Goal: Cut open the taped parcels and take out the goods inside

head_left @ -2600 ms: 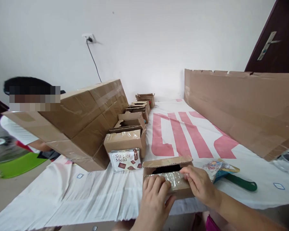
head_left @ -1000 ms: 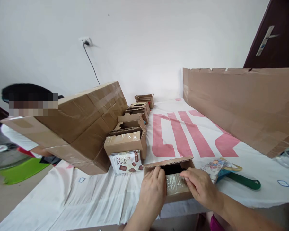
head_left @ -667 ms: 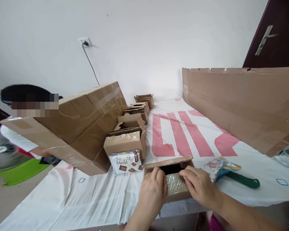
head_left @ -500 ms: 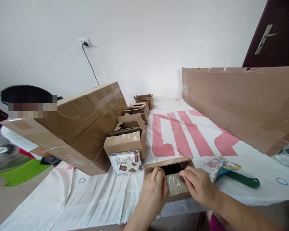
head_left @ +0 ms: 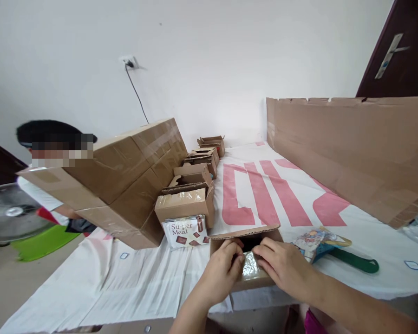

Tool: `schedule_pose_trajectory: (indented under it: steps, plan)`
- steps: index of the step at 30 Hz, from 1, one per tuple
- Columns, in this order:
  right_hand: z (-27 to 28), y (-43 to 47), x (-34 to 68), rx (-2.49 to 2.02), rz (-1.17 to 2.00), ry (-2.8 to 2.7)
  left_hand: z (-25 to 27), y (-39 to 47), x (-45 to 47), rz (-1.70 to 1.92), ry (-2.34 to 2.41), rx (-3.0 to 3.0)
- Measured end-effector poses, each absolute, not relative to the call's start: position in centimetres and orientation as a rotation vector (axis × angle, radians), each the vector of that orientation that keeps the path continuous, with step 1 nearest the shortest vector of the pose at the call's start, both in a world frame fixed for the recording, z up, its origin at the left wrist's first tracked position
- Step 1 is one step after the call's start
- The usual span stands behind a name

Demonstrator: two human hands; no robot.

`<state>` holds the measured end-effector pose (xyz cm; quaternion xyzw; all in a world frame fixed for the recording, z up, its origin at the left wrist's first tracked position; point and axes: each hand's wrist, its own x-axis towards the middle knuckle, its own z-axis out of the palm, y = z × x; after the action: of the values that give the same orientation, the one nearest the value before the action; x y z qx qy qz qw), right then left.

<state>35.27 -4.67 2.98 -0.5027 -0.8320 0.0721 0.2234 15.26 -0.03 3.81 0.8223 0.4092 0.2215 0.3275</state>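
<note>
small open brown cardboard box [head_left: 254,284]: matt, partly covered by glossy clear tape [head_left: 251,266] | white-and-pink printed tablecloth [head_left: 146,287]: matt, creased | long green handle [head_left: 355,261]: smooth, plastic-looking

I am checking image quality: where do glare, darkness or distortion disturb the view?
Head view: glare whitens the clear tape beside the right hand; inside the open box it is too dark to see; same view, the door leans, probably wide-lens distortion.

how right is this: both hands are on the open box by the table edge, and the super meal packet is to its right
The side is wrong: the packet is to the left of the open box, as the head view shows. The left hand and right hand are on that box.
</note>
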Motion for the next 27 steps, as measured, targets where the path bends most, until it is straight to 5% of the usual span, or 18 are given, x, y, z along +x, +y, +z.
schedule_pose_trajectory:
  steps: [12, 27]
  plan:
    - [2.7, -3.5, 31.8, -1.389, 0.092, -2.413, 2.6, 0.4, 15.0, 0.801, 1.083, 1.994]
    - [1.7, -4.0, 33.7, -1.144, 0.033, -2.561, 3.2, 0.0, 15.9, 0.5, 1.121, 2.155]
